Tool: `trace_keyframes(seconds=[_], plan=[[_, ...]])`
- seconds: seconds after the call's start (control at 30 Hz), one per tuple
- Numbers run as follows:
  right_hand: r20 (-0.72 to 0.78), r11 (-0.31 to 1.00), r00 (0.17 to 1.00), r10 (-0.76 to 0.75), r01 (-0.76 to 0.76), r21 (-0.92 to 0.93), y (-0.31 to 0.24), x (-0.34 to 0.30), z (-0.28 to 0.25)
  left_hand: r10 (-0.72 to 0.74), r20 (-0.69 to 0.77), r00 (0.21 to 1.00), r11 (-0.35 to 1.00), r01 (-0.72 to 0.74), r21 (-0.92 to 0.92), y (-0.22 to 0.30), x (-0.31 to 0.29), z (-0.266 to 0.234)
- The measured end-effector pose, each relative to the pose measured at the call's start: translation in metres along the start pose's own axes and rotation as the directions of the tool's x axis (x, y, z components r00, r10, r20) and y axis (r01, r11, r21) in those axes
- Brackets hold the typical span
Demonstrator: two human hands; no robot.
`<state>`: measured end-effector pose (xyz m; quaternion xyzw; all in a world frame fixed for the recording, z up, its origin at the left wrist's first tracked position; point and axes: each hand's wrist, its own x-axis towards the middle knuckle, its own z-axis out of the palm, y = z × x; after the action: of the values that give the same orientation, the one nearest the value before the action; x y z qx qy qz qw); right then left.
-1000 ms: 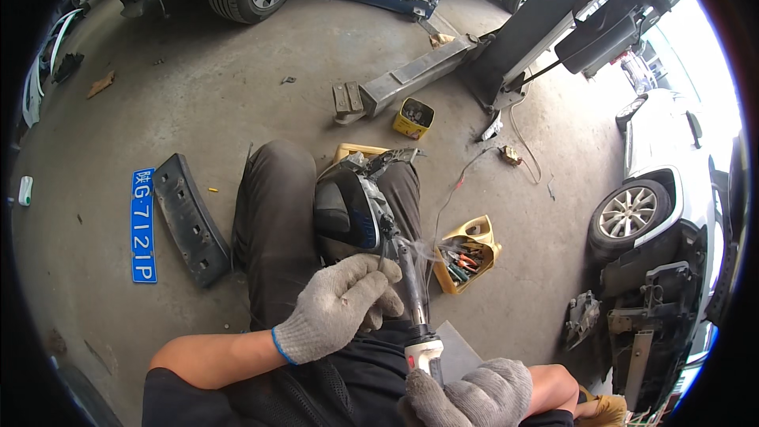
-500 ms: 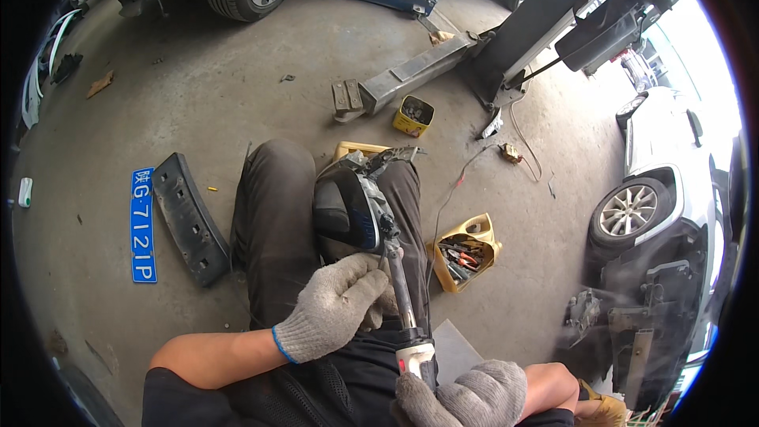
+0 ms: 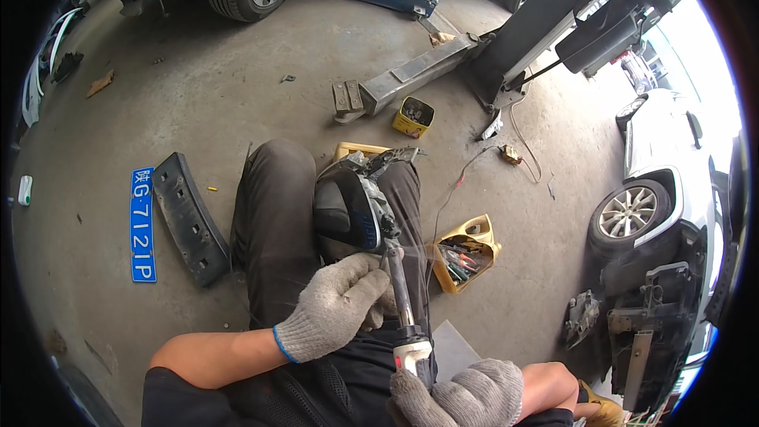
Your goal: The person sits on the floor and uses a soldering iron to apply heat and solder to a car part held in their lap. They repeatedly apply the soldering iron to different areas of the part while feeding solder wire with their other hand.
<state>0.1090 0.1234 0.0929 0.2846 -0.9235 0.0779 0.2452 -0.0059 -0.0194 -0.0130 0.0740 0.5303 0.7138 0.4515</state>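
Note:
Between my knees rests a dark car lamp unit (image 3: 345, 209) with a glossy black front and a rough grey edge. My right hand (image 3: 466, 395), in a grey knitted glove, is closed around the white handle of a hot-air welding gun (image 3: 405, 300). The gun's metal tube points up toward the lamp unit's near lower corner. My left hand (image 3: 336, 300), gloved alike with a blue cuff edge, is closed in a pinch beside the tube's tip. Whatever lies between its fingertips is too small to make out.
A cut yellow jug (image 3: 452, 281) of tools stands right of my knee. Ahead are a yellow tub (image 3: 413, 117) and a lift arm (image 3: 419, 75). To the left lie a blue licence plate (image 3: 143, 225) and a black bracket (image 3: 190, 220). A white car (image 3: 672, 150) stands at right.
The gun's handle and my right hand have shifted slightly left. Haze at the right, near the white car's front, has thinned. My left hand stays in place.

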Motion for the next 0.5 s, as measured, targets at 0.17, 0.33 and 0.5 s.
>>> trace_keyframes(seconds=[0.17, 0.33, 0.5], plan=[[0.011, 0.999, 0.999, -0.036, 0.036, -0.027, -0.0003, 0.0015, -0.0003, 0.046, 0.003, 0.999, 0.999, -0.046, 0.019, -0.0042, 0.0023, -0.0002], [0.027, 0.995, 0.995, -0.094, 0.094, -0.019, 0.0037, 0.006, -0.0009, 0.024, -0.023, 0.999, 0.998, -0.022, 0.062, -0.0016, -0.0004, -0.0007], [0.031, 0.991, 0.993, -0.118, 0.12, -0.065, 0.0027, 0.0092, -0.0006, 0.028, 0.002, 1.0, 0.998, -0.028, 0.056, -0.0027, 0.0012, -0.0013]])
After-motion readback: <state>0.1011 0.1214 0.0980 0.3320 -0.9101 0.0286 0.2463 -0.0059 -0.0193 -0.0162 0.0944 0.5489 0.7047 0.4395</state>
